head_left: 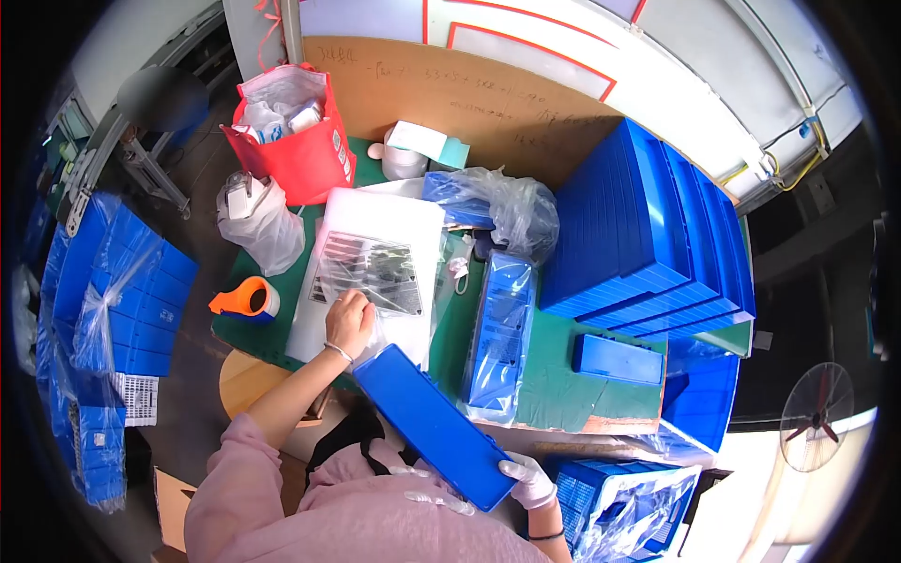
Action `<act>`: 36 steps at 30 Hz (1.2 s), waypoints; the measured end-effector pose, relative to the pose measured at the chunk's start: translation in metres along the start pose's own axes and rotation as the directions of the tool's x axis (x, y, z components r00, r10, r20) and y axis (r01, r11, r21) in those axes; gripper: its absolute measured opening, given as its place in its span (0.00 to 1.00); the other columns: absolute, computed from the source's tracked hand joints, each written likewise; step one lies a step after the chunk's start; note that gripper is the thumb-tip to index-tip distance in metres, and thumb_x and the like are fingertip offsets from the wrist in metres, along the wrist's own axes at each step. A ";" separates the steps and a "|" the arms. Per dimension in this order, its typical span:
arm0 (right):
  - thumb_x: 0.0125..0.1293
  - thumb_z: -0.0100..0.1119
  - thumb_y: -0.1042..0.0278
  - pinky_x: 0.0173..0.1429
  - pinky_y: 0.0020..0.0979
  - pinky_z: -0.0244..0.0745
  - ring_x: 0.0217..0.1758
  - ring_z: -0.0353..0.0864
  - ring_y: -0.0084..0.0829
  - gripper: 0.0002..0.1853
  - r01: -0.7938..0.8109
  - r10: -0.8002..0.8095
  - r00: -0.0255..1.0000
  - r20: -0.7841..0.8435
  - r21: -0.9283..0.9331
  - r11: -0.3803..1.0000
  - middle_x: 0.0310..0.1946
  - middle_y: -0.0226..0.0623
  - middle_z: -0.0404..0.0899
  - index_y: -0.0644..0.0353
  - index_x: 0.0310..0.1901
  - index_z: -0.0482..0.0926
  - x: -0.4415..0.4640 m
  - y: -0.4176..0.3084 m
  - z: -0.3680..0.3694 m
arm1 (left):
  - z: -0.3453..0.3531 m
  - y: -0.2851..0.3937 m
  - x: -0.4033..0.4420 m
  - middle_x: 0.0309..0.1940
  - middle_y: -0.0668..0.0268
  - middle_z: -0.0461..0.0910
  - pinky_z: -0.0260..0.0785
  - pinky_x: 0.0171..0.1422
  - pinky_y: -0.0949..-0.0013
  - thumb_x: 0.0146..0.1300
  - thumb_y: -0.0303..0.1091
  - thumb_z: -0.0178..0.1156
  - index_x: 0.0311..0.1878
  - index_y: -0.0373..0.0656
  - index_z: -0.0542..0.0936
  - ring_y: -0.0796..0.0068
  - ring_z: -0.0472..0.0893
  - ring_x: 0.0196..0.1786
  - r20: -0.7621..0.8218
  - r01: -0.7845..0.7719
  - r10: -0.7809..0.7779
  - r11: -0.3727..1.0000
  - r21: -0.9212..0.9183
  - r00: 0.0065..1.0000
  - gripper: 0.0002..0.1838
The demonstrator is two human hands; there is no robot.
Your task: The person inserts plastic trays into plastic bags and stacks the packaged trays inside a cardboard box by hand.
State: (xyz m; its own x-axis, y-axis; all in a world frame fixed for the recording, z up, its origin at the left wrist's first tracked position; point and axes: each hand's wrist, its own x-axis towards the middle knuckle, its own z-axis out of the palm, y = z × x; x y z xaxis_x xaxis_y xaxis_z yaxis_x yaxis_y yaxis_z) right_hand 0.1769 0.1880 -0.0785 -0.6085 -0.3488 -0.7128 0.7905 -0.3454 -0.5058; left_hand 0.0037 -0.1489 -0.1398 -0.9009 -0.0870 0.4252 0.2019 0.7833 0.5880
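Note:
My left hand (350,324) is closed on the edge of a clear plastic bag (377,333). Bare on its back, it wears a bracelet at the wrist. Beneath it lies a white stack of bags or sheets (328,352), with a dark striped printed patch (371,272) showing. In a white glove, my right hand (528,480) grips the lower end of a long blue plastic box (436,427). The thumb is on its near edge, and gloved fingertips show past the other side. The box is tilted in front of my body, its upper end close to the bag.
A bagged blue box (499,338) and a small blue box (618,360) lie on the green table (554,394). Large blue bins (619,225) stack at right. An orange tape dispenser (251,298), white bag (258,225) and red bag (300,159) stand left. A fan (817,418) stands far right.

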 end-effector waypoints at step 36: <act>0.52 0.61 0.58 0.48 0.25 0.66 0.40 0.73 0.25 0.26 0.238 -0.272 0.959 -0.077 -0.300 0.924 0.38 0.36 0.75 0.71 0.46 0.70 -0.009 0.022 0.012 | -0.010 0.009 -0.014 0.22 0.64 0.68 0.62 0.37 0.63 0.49 0.32 0.57 0.21 0.43 0.74 0.64 0.71 0.30 0.047 -0.269 0.268 0.963 -0.001 0.962 0.06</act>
State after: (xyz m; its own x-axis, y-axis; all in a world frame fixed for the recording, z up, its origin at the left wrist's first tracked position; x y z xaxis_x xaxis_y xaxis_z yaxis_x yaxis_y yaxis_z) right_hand 0.1990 0.1736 -0.0773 -0.7932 -0.1738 -0.5836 0.6066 -0.1408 -0.7825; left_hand 0.0218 -0.1463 -0.1338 -0.8309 0.1557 0.5343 0.4369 0.7770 0.4531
